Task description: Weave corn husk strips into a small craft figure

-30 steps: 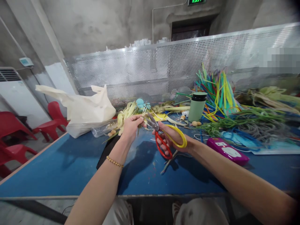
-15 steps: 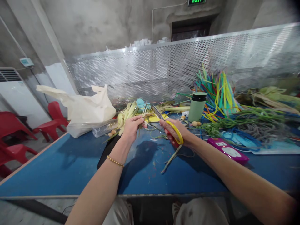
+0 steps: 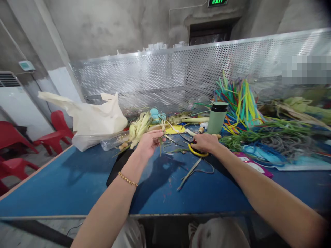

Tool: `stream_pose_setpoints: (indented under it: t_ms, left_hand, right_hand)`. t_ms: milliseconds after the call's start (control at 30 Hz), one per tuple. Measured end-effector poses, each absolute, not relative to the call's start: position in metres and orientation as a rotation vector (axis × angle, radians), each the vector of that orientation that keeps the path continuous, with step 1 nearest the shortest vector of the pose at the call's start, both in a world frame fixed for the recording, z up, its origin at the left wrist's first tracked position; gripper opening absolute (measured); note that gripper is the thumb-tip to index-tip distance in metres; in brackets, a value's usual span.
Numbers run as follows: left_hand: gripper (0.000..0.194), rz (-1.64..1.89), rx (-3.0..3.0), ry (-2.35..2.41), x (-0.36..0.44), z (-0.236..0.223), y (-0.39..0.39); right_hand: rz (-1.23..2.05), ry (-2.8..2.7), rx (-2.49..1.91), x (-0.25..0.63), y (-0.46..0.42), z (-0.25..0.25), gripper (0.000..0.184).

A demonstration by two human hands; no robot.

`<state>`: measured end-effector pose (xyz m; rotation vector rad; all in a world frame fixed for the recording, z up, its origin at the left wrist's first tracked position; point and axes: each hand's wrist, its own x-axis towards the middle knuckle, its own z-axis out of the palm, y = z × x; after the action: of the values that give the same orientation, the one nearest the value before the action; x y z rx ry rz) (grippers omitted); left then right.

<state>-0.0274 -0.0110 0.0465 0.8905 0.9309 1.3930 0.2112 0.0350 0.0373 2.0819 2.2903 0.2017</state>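
Note:
My left hand (image 3: 149, 142) pinches a small bundle of pale, thin plant strips (image 3: 162, 130) above the table, with ends sticking up and hanging below the fingers. My right hand (image 3: 207, 142) is closed around a pair of scissors (image 3: 198, 151) with yellow handles, low over the table. Their blades point left, toward the bundle but apart from it; the palm covers part of the handles. Just below lies a loose dried strip (image 3: 190, 174) with a thin cord. Beyond my left hand rests a heap of pale husks (image 3: 141, 127).
A white plastic bag (image 3: 98, 117) and a clear bottle (image 3: 113, 142) stand left on the blue table (image 3: 77, 193). A green tumbler (image 3: 217, 119), colourful strips (image 3: 244, 103), green cords (image 3: 240, 136) and a magenta box (image 3: 254, 165) lie right. A perforated metal screen (image 3: 155, 79) runs behind.
My right hand has moved right and down with the scissors, away from the bundle. The left hand has barely shifted and still holds the strips.

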Motion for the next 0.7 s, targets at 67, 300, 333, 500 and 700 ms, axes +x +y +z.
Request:
stream_pose_setpoints:
  t_ms: [67,300,333,500,700]
  left_hand:
    - [0.017,1.383,0.92,0.916,-0.027,0.046,-0.01]
    - [0.012,1.488,0.962,0.877,-0.022,0.042,-0.009]
    - [0.012,1.499,0.966,0.872,-0.021,0.042,-0.009]
    - [0.012,1.476,1.008,0.855,-0.014,0.04,-0.014]
    - [0.009,1.479,1.088,0.895,-0.008,0.04,-0.018]
  right_hand:
    - [0.274,2.387,2.063,0.21,0.032,0.041,0.034]
    - [-0.157,3.711,1.587,0.173,0.002,0.057,0.026]
    - [-0.237,3.811,1.452,0.166,-0.002,0.057,0.025]
    - [-0.205,3.837,1.409,0.15,-0.005,0.049,0.023]
    - [-0.829,3.669,1.634,0.152,0.007,0.043,0.018]
